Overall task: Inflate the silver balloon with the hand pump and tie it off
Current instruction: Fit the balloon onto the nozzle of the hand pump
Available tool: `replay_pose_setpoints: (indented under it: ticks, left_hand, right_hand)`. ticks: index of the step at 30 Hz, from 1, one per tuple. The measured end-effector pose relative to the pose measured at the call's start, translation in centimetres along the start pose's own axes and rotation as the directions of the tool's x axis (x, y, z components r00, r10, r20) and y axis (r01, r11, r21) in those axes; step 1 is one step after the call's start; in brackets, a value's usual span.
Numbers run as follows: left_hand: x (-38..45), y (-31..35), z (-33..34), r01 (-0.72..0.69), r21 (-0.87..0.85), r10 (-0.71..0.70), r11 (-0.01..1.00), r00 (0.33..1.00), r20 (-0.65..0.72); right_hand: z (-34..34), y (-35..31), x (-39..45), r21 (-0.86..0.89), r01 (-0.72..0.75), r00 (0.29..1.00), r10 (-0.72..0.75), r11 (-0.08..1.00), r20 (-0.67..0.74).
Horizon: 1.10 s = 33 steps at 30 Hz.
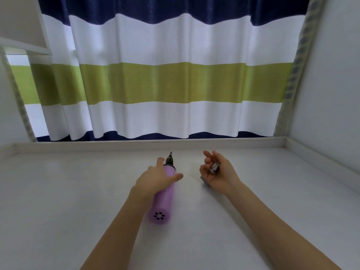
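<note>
I see the silver balloon, still flat and crumpled, lying in my right hand, which is turned palm-up near the middle of the white table, toward its far edge; the fingers curl loosely round it. Just to its left lies the purple hand pump, its dark nozzle aimed at the far edge and its holed end cap facing me. My left hand rests over the pump's upper barrel, fingers spread and reaching across it. Behind the table's raised rim hangs a striped curtain in navy, white and green.
</note>
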State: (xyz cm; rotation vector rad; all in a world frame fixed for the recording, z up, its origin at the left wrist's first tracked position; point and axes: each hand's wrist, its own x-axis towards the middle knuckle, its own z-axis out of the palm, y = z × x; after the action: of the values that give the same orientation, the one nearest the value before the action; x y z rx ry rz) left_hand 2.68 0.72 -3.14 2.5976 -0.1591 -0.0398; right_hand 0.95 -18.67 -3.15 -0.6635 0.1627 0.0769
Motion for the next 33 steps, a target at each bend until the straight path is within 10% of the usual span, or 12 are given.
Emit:
replay_pose_setpoints:
  ticks: [16,33]
  left_hand:
    - [-1.7,1.3,-1.4,-0.497,0.016,0.497,0.868,0.868,-0.012]
    - [-0.8,0.5,-1.3,-0.499,0.052,0.499,0.865,0.866,-0.002]
  right_hand:
    - [-3.7,-5.7,0.8,0.431,0.397,0.914,-0.392,0.81,-0.106]
    - [-3.2,-4.6,0.8,0.362,0.349,0.93,-0.366,0.865,-0.021]
